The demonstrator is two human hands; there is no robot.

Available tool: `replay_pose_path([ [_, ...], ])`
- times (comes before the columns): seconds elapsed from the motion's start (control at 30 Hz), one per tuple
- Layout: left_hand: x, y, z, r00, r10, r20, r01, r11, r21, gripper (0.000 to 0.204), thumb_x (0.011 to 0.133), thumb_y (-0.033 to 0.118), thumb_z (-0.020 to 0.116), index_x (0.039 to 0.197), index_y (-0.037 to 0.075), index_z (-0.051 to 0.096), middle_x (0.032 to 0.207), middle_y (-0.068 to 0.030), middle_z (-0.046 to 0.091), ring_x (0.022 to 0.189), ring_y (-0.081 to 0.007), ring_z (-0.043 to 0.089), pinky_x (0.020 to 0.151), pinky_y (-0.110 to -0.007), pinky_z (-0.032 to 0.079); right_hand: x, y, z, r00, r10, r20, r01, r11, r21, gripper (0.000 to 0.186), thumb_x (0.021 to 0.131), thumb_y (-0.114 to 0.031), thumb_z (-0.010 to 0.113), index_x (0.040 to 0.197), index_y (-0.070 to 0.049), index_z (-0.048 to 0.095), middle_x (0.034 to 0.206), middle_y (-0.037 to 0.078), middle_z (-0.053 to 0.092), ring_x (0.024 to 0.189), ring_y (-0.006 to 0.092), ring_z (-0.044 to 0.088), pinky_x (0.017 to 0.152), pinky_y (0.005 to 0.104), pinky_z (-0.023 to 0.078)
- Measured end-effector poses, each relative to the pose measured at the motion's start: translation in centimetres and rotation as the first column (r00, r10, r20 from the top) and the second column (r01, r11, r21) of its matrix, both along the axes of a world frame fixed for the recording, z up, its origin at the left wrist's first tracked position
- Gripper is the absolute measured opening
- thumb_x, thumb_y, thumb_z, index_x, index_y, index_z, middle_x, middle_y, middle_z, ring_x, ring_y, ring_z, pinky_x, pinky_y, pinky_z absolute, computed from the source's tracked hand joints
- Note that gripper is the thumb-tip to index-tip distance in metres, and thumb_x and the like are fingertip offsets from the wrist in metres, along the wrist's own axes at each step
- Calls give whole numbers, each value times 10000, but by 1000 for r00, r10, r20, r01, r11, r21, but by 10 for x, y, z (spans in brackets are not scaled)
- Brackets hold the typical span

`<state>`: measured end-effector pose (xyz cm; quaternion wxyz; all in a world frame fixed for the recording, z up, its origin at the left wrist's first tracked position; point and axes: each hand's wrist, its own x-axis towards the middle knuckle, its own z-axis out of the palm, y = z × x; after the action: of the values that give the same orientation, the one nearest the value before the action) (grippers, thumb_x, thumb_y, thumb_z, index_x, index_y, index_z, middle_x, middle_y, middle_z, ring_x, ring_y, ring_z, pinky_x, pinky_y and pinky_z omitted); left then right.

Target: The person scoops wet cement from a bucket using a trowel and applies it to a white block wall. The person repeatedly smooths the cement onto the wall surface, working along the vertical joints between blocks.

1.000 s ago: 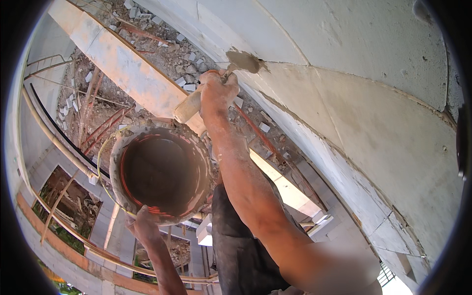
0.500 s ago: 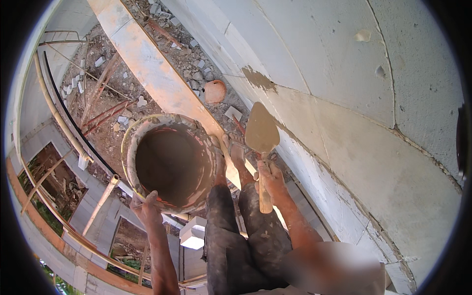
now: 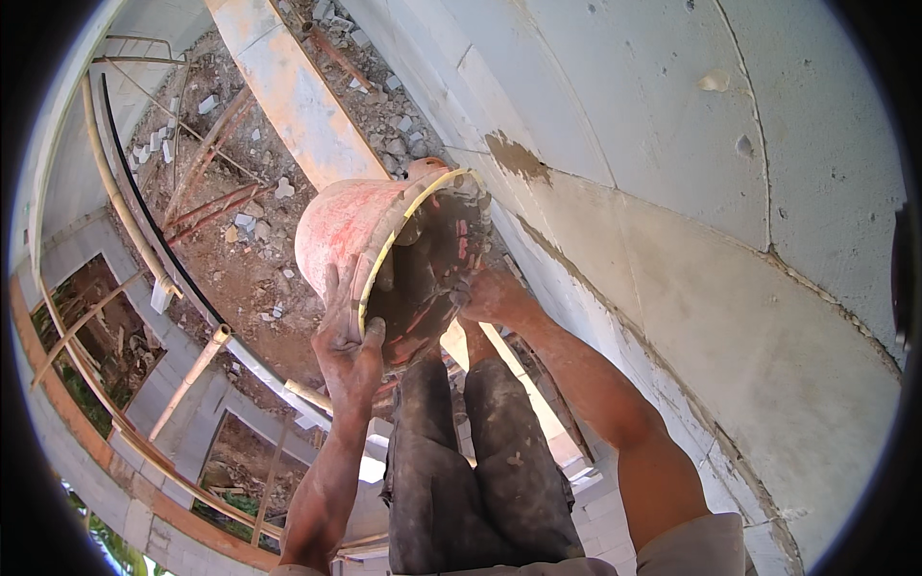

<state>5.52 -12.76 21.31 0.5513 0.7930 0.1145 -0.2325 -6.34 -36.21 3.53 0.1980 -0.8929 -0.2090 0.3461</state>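
Note:
A mortar-smeared bucket (image 3: 336, 226) is tipped on its side above the plank, its mouth turned toward me. Wet grey mortar (image 3: 423, 278) coats the inside. My left hand (image 3: 348, 350) grips the near left of the yellow-edged rim, thumb over the edge and fingers along the outer wall. At the right side of the mouth, my right hand (image 3: 492, 293) is closed on the rim, its fingertips partly hidden in shadow. I cannot make out the trowel now.
A long plank (image 3: 293, 86) runs ahead under my feet, beside a pale block wall (image 3: 672, 240) with a damp mortar patch (image 3: 519, 156). Rubble (image 3: 245, 226) covers the lower ground to the left. Bamboo poles (image 3: 192, 384) and a black hose (image 3: 144, 216) stand farther left.
The bucket has gone from upright to tipped, moving right and toward the wall. My right hand has left its raised trowel pose and come to the rim; the trowel is out of sight.

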Motion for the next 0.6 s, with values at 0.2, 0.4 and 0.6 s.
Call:
replay_pose_path([
  [0.2,-1,11,-26,987,153,-50,-145,980,139,315,768,-60,597,1074,-17,660,809,34,556,678,-60,460,625,-237,376,-6,-26,49,779,-511,-362,435,857,-276,472,789,-411,714,1173,-135,697,969,210,715,888,383,689,836,456,556],
  [0.4,8,2,-54,932,349,-96,-343,937,71,394,761,-48,634,1154,-27,659,754,56,516,679,-51,463,638,-245,389,-58,-51,9,551,-772,-317,831,542,123,310,803,-262,758,1007,-36,697,823,134,705,697,281,688,655,407,562],
  [0.6,-4,8,-82,926,378,-16,-376,925,61,404,753,-50,634,1154,-3,667,797,51,536,713,-55,476,689,-241,398,-22,-117,12,-154,-758,-634,988,-107,-113,267,897,-250,693,939,2,614,680,62,595,504,151,580,466,305,501],
])
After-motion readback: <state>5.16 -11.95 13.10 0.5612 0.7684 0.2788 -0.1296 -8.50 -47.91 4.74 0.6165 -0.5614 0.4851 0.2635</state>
